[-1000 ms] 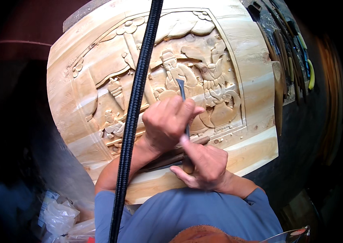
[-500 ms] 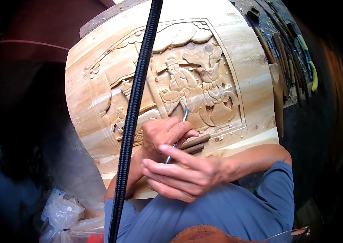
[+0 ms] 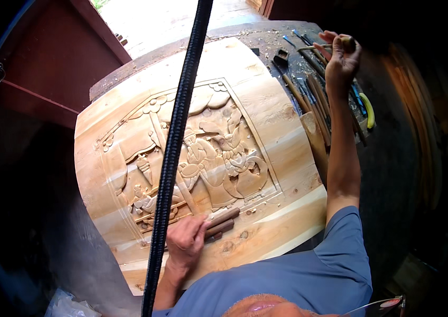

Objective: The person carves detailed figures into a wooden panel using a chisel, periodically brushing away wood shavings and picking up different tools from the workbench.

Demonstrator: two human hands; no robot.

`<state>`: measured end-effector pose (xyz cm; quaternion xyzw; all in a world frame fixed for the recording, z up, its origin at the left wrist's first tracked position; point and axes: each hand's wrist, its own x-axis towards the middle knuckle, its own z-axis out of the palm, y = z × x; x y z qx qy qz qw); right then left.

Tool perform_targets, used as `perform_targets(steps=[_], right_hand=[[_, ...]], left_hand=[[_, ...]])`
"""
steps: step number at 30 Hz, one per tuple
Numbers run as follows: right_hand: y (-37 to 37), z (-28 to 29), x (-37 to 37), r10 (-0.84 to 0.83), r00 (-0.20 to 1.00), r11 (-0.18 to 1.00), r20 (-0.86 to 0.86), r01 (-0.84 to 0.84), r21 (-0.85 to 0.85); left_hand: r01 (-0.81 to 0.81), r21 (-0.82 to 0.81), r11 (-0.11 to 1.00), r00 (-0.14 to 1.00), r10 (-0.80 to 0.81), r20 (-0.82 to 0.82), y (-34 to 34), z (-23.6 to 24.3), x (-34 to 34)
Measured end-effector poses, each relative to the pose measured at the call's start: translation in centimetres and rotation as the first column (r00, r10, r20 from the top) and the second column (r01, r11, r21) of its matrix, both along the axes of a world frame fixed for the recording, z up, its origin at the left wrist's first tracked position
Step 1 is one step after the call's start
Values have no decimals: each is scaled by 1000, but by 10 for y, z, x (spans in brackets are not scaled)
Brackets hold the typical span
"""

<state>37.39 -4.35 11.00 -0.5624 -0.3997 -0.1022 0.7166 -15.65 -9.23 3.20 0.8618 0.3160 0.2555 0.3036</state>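
Observation:
A pale wooden panel (image 3: 282, 116) with a carved relief of figures, plants and drapery lies before me. At its near edge my left hand (image 3: 186, 242) is closed, fingers curled, beside several dark brown round handles (image 3: 223, 217) lying on the wood. What it grips, if anything, is hidden. My right arm reaches far out to the right, over the tools on the bench. Up there my right hand (image 3: 343, 61) is closed round a carving tool (image 3: 348, 44) with a rounded wooden end and a thin shaft pointing left; its tip is hard to make out.
Beyond the panel, the dark bench (image 3: 224, 33) carries wood shavings. Several long-handled carving tools (image 3: 316, 103) and a yellow curved handle (image 3: 367, 111) lie at its right. A black braided cord (image 3: 179, 121) crosses my view. A red-brown door (image 3: 49, 63) stands at far left.
My right hand has left the near edge and moved far right to the tools. The steel chisel no longer shows over the carving. My left hand appears lower left in the view, which has shifted.

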Motion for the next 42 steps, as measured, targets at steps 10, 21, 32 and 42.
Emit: perform_targets(steps=[10, 21, 32, 42], right_hand=[[63, -80, 71, 36, 950, 989, -309, -79, -126], [67, -84, 66, -327, 933, 794, 148, 356, -493], [1, -33, -241, 463, 209, 862, 861, -334, -382], [2, -89, -339, 469, 268, 744, 842, -633, -214]], left_hand=[[87, 144, 986, 991, -71, -110, -17, 1, 8], [51, 191, 980, 997, -40, -61, -11, 8, 24], [72, -822, 565, 783, 479, 398, 25, 6, 8], [260, -936, 236, 681, 642, 351, 26, 22, 5]])
